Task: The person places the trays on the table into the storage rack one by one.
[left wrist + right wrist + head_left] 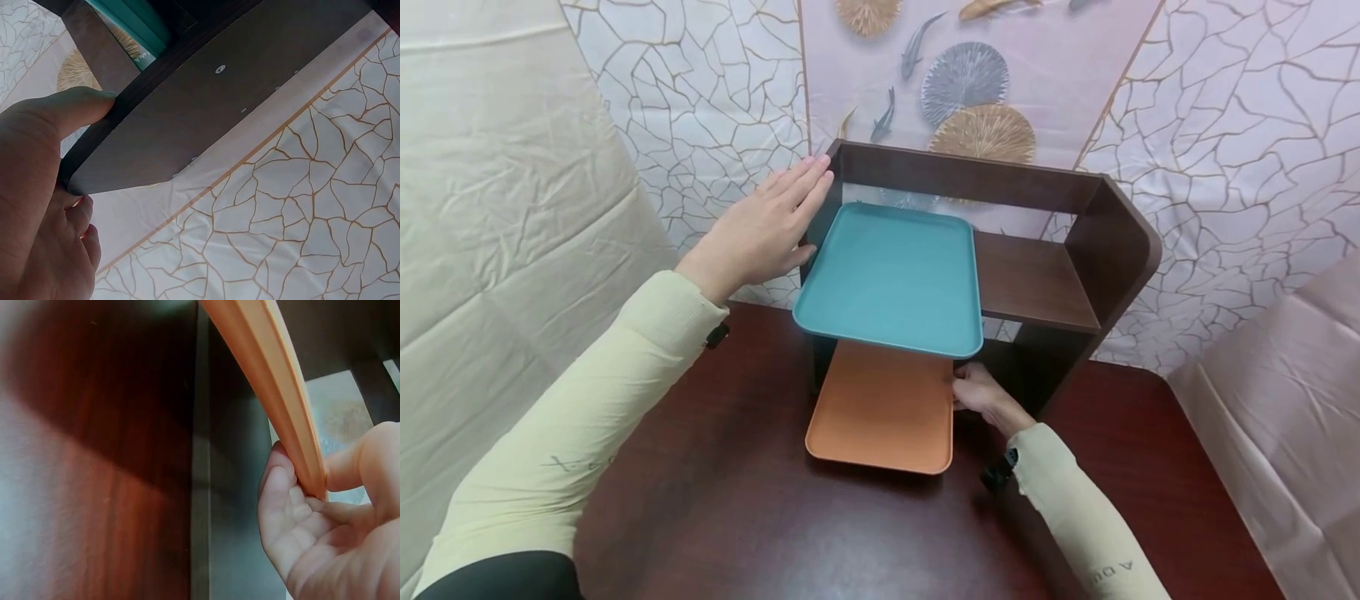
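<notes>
A dark brown two-level shelf unit (pixel 1037 275) stands on the table. On its upper board lies a teal tray (pixel 895 279), its front jutting out past the board. Below it an orange tray (pixel 883 412) sticks out of the lower level, its back part hidden under the teal one. My right hand (pixel 981 390) pinches the orange tray's right edge; in the right wrist view, thumb and fingers lie on either side of the rim. My left hand (pixel 767 225) rests against the left side panel (pixel 206 106), fingers fairly straight at its upper corner, thumb on its front edge.
A reddish-brown table (pixel 820 533) lies under the shelf unit. Behind it hangs a cracked-pattern backdrop (pixel 1232 167) with a pink panel of fish and round leaves. Pale cloth (pixel 497 200) drapes at the left, and more cloth (pixel 1285 417) falls at the right.
</notes>
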`<action>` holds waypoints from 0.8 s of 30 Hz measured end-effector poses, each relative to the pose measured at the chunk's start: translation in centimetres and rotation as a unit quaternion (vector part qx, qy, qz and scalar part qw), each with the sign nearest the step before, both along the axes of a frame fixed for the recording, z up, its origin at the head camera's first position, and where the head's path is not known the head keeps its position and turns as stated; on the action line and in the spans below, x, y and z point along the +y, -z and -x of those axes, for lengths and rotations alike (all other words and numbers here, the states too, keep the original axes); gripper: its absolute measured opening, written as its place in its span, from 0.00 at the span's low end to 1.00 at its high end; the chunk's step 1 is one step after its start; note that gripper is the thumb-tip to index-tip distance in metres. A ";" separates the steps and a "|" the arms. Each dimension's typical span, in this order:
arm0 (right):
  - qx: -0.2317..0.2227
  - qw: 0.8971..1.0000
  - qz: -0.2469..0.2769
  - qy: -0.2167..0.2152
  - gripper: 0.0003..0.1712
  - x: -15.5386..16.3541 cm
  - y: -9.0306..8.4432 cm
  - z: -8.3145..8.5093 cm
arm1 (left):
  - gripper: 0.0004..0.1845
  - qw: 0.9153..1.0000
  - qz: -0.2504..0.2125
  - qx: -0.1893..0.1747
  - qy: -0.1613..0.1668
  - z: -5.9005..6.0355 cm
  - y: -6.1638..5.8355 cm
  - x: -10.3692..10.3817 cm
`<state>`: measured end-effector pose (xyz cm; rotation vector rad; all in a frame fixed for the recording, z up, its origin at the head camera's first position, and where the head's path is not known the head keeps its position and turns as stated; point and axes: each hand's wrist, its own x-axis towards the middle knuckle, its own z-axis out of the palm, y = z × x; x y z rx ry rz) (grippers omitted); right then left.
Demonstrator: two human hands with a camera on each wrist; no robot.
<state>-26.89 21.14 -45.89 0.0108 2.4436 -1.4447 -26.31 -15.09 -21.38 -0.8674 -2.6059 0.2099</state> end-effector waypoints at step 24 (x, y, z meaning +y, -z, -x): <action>-0.012 0.999 -0.039 -0.006 0.23 -1.1 1.2 3.8 | 0.50 1.000 -0.001 -0.002 -0.003 0.0 0.0 0.7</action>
